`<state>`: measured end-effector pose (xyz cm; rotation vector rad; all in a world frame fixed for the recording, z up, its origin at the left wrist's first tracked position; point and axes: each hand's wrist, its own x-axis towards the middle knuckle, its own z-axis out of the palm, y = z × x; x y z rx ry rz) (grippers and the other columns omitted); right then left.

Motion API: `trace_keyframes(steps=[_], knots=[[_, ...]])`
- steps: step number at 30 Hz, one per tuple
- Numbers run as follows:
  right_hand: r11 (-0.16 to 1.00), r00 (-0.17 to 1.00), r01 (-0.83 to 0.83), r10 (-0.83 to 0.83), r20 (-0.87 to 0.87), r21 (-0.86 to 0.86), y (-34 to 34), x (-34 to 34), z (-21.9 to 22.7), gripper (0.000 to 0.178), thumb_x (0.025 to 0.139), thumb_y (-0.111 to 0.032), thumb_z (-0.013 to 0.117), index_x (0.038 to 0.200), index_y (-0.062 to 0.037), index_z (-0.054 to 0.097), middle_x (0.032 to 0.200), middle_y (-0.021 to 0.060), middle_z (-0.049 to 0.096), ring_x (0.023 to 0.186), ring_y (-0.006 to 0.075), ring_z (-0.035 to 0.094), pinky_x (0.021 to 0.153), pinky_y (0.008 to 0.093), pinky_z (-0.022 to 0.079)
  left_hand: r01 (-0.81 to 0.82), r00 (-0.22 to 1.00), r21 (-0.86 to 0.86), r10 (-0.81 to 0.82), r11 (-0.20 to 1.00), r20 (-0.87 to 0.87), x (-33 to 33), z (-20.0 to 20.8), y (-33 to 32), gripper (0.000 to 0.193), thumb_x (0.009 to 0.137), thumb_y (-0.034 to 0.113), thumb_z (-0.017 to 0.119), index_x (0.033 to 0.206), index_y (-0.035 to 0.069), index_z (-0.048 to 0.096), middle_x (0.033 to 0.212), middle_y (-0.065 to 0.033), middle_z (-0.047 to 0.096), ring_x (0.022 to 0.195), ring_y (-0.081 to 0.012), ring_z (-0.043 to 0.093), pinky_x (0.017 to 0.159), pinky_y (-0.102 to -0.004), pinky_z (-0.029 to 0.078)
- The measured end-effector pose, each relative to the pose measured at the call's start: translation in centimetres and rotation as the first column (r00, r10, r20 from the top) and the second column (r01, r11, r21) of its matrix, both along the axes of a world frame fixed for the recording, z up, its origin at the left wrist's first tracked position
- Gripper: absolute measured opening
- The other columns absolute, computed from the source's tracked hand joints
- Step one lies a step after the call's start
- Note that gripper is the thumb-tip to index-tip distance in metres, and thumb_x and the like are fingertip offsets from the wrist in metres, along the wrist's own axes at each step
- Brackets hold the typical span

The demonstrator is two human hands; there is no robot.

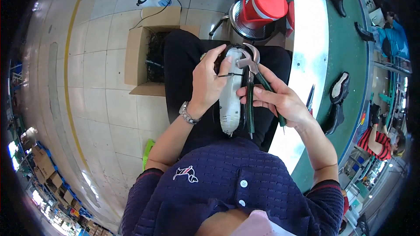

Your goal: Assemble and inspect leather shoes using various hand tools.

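Note:
My left hand [205, 83] is wrapped around the upper part of a black shoe [230, 105], which lies over my lap with its pale underside turned up. A thin black strap [230, 74] crosses that underside beside my left thumb. In my right hand [282, 100] I hold pincers [250, 66] with a steel head and green handles. Their jaws lie over the shoe's right edge near its far end; whether they grip anything there, I cannot tell. The handles are spread, with my fingers around and between them.
An open cardboard box [135, 67] with dark bits inside stands left of my legs. Ahead, a red bucket [267, 3] sits on a round stool. At right run a metal bench [309, 35] and a green conveyor [339, 61] carrying black shoes [334, 116]. A co-worker [379, 142] is beyond.

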<state>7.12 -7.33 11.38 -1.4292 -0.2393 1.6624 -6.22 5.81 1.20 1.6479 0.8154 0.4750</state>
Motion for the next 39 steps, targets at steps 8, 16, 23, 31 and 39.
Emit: trace_keyframes(steps=[8, 16, 23, 31, 39], knots=[[0.973, 0.933, -0.172, 0.212, 0.29, -0.156, 1.9, -0.6, 0.8, 0.063, 0.1, -0.009, 0.049, 0.153, -0.0114, 0.016, 0.091, 0.0048, 0.056, 0.08, 0.0142, 0.06, 0.071, 0.0295, 0.053, -0.153, 0.985, 0.254, 0.126, 0.955, 0.119, 0.3, -0.6, -0.1, 0.021, 0.093, 0.009, 0.058, 0.109, -0.002, 0.065, 0.094, -0.0198, 0.069, 0.084, -0.0341, 0.067, 0.074, -0.0368, 0.052], [0.941, 0.683, -0.292, 0.329, 0.653, -0.169, 0.8, -1.5, -0.4, 0.061, 0.099, -0.009, 0.049, 0.151, -0.0024, 0.017, 0.074, 0.0113, 0.06, 0.063, 0.0181, 0.061, 0.062, 0.0324, 0.052, -0.12, 0.984, 0.284, 0.076, 0.951, 0.161, 0.1, -1.1, 0.2, 0.02, 0.094, 0.008, 0.057, 0.11, -0.001, 0.065, 0.094, -0.0191, 0.07, 0.083, -0.0321, 0.068, 0.072, -0.036, 0.053], [0.916, 0.611, -0.348, 0.383, 0.692, -0.2, 0.4, -0.8, 0.4, 0.061, 0.098, -0.006, 0.05, 0.151, -0.0049, 0.021, 0.073, 0.0102, 0.061, 0.063, 0.0191, 0.061, 0.064, 0.0328, 0.051, -0.024, 0.966, 0.398, -0.082, 0.917, 0.245, -0.5, -1.4, 1.6, 0.025, 0.09, 0.002, 0.059, 0.115, 0.004, 0.064, 0.105, -0.0159, 0.07, 0.085, -0.0254, 0.07, 0.072, -0.0311, 0.053], [0.836, 0.274, -0.43, 0.481, 0.832, -0.341, 3.1, 0.5, 5.2, 0.058, 0.094, -0.005, 0.052, 0.148, -0.0067, 0.03, 0.073, 0.0142, 0.066, 0.066, 0.026, 0.067, 0.066, 0.0358, 0.053, 0.176, 0.97, 0.643, -0.244, 0.745, 0.017, -1.1, -0.9, 2.3, 0.043, 0.071, -0.009, 0.059, 0.113, 0.0, 0.062, 0.121, -0.0186, 0.062, 0.095, -0.0295, 0.064, 0.083, -0.0357, 0.053], [0.868, 0.008, -0.36, 0.37, 0.929, -0.343, 2.9, -0.1, 0.0, 0.068, 0.089, -0.005, 0.058, 0.149, -0.0104, 0.028, 0.082, 0.0243, 0.066, 0.067, 0.0417, 0.064, 0.06, 0.0479, 0.05, 0.164, 0.975, 0.658, -0.22, 0.735, 0.002, -0.3, -0.8, 2.9, 0.04, 0.073, -0.008, 0.061, 0.111, 0.004, 0.064, 0.121, -0.0129, 0.065, 0.094, -0.0281, 0.066, 0.082, -0.0364, 0.053]])
